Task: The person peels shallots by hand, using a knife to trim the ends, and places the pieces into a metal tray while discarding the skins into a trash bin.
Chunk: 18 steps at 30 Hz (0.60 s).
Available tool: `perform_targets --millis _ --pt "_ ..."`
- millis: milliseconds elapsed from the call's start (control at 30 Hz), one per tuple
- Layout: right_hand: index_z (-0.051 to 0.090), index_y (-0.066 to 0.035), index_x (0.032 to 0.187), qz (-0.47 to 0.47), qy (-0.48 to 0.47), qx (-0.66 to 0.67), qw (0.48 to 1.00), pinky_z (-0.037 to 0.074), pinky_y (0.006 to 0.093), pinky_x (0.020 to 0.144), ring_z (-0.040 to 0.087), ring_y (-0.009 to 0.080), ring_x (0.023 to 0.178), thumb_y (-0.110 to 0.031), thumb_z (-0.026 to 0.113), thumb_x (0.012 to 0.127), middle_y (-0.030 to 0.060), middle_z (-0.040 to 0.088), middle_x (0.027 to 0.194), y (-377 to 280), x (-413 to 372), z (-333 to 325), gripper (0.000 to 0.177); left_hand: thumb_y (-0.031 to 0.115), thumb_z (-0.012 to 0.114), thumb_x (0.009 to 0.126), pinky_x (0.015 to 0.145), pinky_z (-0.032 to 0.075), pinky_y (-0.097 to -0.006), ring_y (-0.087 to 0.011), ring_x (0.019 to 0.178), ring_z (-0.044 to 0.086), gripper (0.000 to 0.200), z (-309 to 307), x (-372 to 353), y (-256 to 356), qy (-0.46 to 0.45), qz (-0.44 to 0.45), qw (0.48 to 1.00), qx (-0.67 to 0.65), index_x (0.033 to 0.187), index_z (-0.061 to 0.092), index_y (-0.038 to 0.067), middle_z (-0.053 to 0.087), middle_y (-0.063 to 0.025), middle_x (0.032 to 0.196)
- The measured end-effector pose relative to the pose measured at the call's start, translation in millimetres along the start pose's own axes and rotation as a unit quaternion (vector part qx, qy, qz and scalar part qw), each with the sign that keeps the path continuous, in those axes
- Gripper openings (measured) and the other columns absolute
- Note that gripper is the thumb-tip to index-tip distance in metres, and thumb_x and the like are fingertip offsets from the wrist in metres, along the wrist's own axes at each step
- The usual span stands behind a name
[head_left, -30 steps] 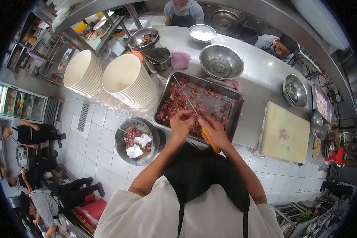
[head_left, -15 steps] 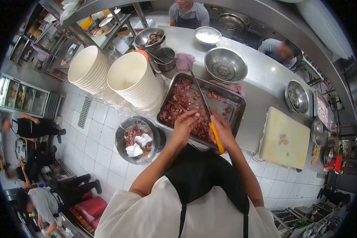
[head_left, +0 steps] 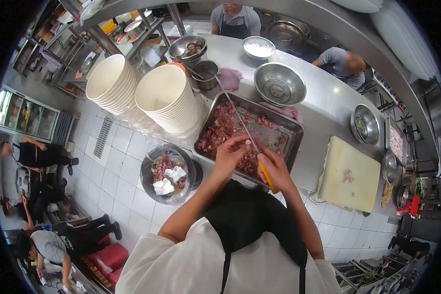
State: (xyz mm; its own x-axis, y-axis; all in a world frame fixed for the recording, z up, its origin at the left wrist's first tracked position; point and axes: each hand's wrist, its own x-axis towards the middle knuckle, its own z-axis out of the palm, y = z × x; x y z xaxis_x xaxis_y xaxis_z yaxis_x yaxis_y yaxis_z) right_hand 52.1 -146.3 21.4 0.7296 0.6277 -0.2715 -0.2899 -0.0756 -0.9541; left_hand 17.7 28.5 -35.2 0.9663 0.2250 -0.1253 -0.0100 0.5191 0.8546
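Observation:
My right hand is wrapped round the yellow handle of a long knife. Its thin blade slants up and to the left across a metal tray. Close beside the blade, my left hand pinches a small pale piece, too small to identify. Both hands are above the tray's near side. Chopped reddish meat is heaped in the left part of the tray, with scattered bits farther right.
A lined bin with scraps stands left of my body. Stacked white tubs are beside the tray. Beyond it are a steel bowl and pink cloth. A cutting board lies right. Co-workers stand across the counter and at left.
The knife has turned: its blade now shows narrower and its tip points farther left. My right hand has shifted slightly down with the handle. My left hand still pinches the pale piece.

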Motion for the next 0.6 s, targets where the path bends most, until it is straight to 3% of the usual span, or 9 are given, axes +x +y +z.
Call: perform_targets --millis 233,600 --pt "0.045 -0.012 0.147 0.003 0.027 -0.037 0.999 0.036 0.0239 0.046 0.044 0.0065 0.051 -0.028 0.053 0.102 -0.0024 0.046 0.062 1 0 3 0.049 -0.004 0.065 0.09 0.084 0.055 -0.0279 -0.0122 0.093 0.066 0.027 2 -3 3 -0.021 0.028 0.998 0.049 0.116 0.065 -0.001 0.07 -0.0069 0.105" --pt "0.038 -0.008 0.15 -0.015 0.024 0.029 0.999 0.037 0.0233 0.045 0.044 0.0079 0.049 -0.03 0.045 0.104 -0.0002 0.047 0.061 6 -1 -5 0.051 0.013 0.055 0.098 0.079 0.048 -0.0232 -0.0097 0.088 0.059 0.017 7 1 -1 0.049 -0.057 0.994 -0.074 0.112 0.061 0.003 0.063 -0.0009 0.099"
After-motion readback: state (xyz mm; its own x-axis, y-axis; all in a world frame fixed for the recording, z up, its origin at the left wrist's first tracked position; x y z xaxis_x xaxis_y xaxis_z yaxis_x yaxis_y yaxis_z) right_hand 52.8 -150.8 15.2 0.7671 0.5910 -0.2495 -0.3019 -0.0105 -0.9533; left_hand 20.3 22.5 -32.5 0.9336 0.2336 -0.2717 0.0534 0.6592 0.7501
